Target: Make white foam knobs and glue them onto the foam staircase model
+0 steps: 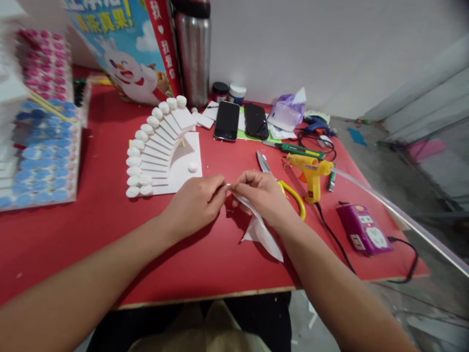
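My left hand (198, 200) and my right hand (262, 193) meet over the red table (110, 230), fingertips pinched together on a small white piece at the top of a white paper sheet (262, 234). The sheet hangs down under my right hand and lies partly on the table. Both hands are closed in a pinch. Just behind my left hand stands a white foam curved staircase model (161, 146) on a white base.
Yellow-handled scissors (289, 190) and a yellow glue gun (311, 173) lie right of my hands. A purple power strip (362, 230) sits near the right edge. Two phones (227, 120), a steel flask (194, 54), small jars, a colourful box and a bottle-cap panel (40, 142) stand behind and left.
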`<state>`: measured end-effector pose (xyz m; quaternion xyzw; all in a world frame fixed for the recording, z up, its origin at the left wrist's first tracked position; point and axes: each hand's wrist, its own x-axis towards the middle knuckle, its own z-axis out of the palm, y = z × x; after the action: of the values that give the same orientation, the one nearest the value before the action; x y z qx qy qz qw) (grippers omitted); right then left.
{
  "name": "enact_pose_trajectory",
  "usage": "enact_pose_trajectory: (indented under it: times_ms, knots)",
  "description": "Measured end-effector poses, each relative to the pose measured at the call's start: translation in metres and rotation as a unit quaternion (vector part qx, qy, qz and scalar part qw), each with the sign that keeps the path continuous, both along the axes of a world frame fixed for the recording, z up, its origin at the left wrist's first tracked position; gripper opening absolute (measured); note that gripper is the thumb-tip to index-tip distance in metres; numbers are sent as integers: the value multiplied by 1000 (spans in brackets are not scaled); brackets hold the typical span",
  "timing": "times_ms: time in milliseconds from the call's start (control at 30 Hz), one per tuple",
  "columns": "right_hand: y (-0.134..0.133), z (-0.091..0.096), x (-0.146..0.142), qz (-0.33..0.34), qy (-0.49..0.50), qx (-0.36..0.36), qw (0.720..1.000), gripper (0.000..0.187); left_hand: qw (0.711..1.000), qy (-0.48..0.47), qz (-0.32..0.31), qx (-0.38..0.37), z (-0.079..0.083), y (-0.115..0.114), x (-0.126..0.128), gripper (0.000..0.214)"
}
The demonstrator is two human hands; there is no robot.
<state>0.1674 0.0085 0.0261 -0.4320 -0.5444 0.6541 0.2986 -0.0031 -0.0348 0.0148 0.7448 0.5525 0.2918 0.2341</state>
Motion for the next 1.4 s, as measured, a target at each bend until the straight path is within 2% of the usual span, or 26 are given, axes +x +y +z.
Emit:
enact_pose_trajectory:
  times_ms: [100, 233, 333, 467, 533, 667, 833, 1000, 1167, 1400]
  knots:
    - [-2, -2, -1, -1, -13, 38, 999, 20, 1000, -18, 19, 0, 0, 0, 0, 24]
    - [-4, -7, 0, 0, -85, 134, 987, 18, 999, -30, 42, -10, 0, -1, 1, 23]
    - [-6, -9, 1, 3, -149, 198, 969, 17, 999, 28, 30, 9, -1, -1, 1, 25]
    - [-8, -8, 1, 3, -179, 235, 955, 19, 987, 150, 1, 52, -1, -2, 2, 30]
    - [-8, -8, 1, 11, -164, 213, 963, 21, 978, 201, -8, 62, 0, -2, 3, 29]
    - [-8, -9, 0, 25, -96, 126, 987, 23, 958, 276, -29, 68, 1, -3, 4, 19]
    - [-8, -11, 0, 14, -77, 107, 991, 20, 949, 301, -43, 84, 1, -6, 6, 17]
    - [-8, -7, 1, 7, -69, 101, 992, 22, 958, 270, -28, 95, -3, -8, 6, 26]
    - [-7, -1, 0, 2, -38, 73, 997, 29, 963, 215, 16, 163, -10, -8, 6, 33]
    - [-3, 0, 3, 19, 7, 36, 999, 30, 977, 118, 8, 178, -10, -8, 2, 36]
